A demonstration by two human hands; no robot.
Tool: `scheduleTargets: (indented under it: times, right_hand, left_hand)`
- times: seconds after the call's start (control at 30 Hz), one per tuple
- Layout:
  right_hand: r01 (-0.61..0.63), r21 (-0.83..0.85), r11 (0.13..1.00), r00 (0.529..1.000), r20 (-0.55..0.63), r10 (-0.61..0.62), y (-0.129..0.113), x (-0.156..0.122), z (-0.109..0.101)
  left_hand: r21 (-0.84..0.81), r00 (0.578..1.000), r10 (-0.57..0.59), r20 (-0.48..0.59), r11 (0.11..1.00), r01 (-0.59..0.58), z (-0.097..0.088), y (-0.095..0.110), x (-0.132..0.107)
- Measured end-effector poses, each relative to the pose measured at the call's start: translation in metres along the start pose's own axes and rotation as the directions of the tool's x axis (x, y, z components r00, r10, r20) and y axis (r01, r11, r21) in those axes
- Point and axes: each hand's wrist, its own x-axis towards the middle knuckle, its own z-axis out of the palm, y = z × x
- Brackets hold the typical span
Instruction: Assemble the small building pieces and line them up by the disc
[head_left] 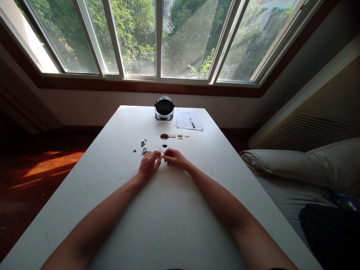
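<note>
Dead centre of the frame, the left hand [148, 165] and right hand [176, 158] both pinch a tiny pale piece [162, 156] just below the small white round ring [164, 147], forearms parked on the white table [112, 180], probably for steadiness.

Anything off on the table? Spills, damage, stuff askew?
Nothing stands out. Grey bits lie loosely scattered beside the left hand, tan bits in a row by the brown disc. Paper with pen sits slightly skewed beside the fan. No spill or damage visible.

White table [174, 210], small grey pieces [143, 146], tan studded bricks [180, 136], brown disc [164, 136], black-and-silver fan [164, 108].
</note>
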Motion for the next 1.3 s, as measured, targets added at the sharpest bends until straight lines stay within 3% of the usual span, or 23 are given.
scheduleTargets:
  times: [0.5,0.77,0.93,1.3]
  right_hand:
    - [-0.032,0.01,0.999,0.999,0.011,0.032,0.0013,0.0009,-0.0014]
    - [0.095,0.088,0.992,0.994,-0.067,-0.089,0.0057,0.0017,0.0074]
    - [0.108,0.082,0.991,0.992,-0.075,-0.102,0.0067,0.0016,0.0078]
    - [0.098,0.01,0.995,0.991,-0.095,-0.096,0.0059,0.0015,0.0067]
  left_hand:
    - [-0.024,0.999,-0.003,-0.032,1.0,0.002,0.0002,-0.0032,-0.0002]
    - [-0.087,1.0,-0.023,-0.005,0.996,0.022,0.0025,-0.0025,-0.0023]
    - [-0.147,0.992,-0.121,-0.034,0.982,0.115,0.0048,-0.0034,-0.0032]
    - [-0.17,0.994,-0.101,-0.035,0.981,0.094,0.0004,-0.0043,-0.0013]
